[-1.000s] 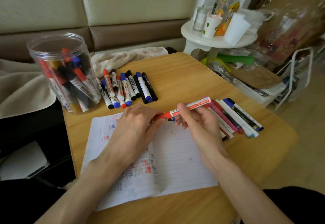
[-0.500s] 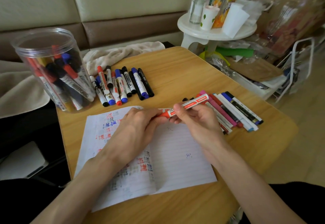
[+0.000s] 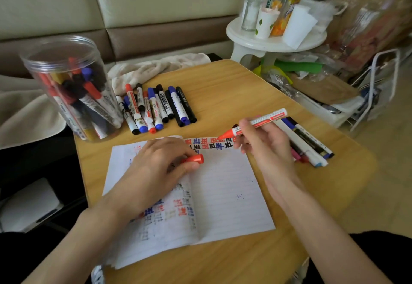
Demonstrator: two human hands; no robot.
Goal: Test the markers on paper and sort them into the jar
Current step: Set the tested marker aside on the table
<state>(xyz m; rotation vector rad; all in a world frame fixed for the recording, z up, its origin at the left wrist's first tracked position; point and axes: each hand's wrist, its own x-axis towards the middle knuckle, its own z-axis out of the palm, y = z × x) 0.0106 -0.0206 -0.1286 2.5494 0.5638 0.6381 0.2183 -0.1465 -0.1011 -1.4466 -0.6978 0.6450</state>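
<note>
My right hand (image 3: 265, 147) holds an uncapped red marker (image 3: 256, 124), its tip just above the top edge of the lined paper (image 3: 225, 194). My left hand (image 3: 156, 167) rests on the paper and pinches the red cap (image 3: 194, 158). Red, blue and black test marks run along the paper's top and left part. A clear plastic jar (image 3: 66, 87) with several markers in it stands at the table's far left. A row of markers (image 3: 156, 107) lies beside the jar. Another pile of markers (image 3: 307, 143) lies to the right, partly behind my right hand.
The small wooden table (image 3: 223, 87) ends close behind the markers and to the right. A beige cloth (image 3: 156, 67) lies on the sofa behind. A white round stool (image 3: 274, 40) with cups and bottles stands at the back right, with clutter on the floor beside it.
The cap has come off the red marker. My left hand moved down-left with the cap, while my right hand drew the marker away to the right.
</note>
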